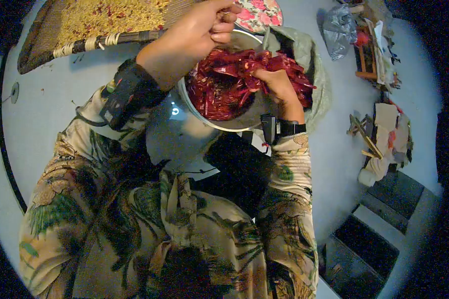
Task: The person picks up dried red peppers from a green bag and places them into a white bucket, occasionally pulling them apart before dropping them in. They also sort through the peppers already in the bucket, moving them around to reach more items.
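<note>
Dried red chili peppers [219, 97] fill much of a round metal basin [194, 110] in front of me. My right hand [278, 84] is closed around a bunch of these peppers over the basin's right side. My left hand [209, 29] is raised above the basin's far left rim, with its fingers curled in. Whatever those fingers may hold is hidden. Beside the basin on the right stands a grey-green woven sack [320, 84], and more red peppers show at its mouth.
At the upper left lies a woven tray [92, 46] spread with yellow seeds [112, 20] and red bits. A round floral-patterned surface [259, 14] shows behind the basin. On the right are a grey plastic bag [338, 31], a small wooden stool [366, 67] and dark mats [366, 239].
</note>
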Action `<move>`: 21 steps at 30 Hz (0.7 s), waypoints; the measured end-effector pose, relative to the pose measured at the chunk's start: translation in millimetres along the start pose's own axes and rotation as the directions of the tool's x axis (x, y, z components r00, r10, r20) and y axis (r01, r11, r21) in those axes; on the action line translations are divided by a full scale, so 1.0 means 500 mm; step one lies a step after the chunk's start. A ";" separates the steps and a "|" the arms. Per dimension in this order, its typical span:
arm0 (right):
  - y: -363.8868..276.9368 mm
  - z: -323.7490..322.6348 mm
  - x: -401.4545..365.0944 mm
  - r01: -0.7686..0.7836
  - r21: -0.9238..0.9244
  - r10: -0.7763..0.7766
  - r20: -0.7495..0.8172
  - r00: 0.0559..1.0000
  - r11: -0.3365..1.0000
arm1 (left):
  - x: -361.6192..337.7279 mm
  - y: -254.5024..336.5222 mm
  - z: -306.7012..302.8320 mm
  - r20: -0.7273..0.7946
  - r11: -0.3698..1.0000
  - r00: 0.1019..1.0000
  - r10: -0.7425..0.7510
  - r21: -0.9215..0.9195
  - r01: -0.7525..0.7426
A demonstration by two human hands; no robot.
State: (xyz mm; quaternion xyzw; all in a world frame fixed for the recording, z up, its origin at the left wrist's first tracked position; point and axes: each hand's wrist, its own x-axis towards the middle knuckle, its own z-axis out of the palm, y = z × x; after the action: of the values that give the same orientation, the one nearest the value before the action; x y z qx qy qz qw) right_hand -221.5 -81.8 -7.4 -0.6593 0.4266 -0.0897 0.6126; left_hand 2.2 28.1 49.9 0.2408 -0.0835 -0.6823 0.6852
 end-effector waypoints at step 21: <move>0.076 -0.218 -0.046 0.260 -0.016 -0.234 -0.488 0.841 0.966 | 0.043 -0.038 -0.068 -0.138 0.992 0.990 -0.020 0.122 0.037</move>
State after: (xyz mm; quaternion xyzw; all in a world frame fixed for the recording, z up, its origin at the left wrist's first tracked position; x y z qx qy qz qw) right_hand -322.7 -141.7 -6.2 -0.6491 0.4758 -0.3413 0.4855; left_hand 1.4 15.6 7.5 0.3305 -0.0754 -0.6672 0.6632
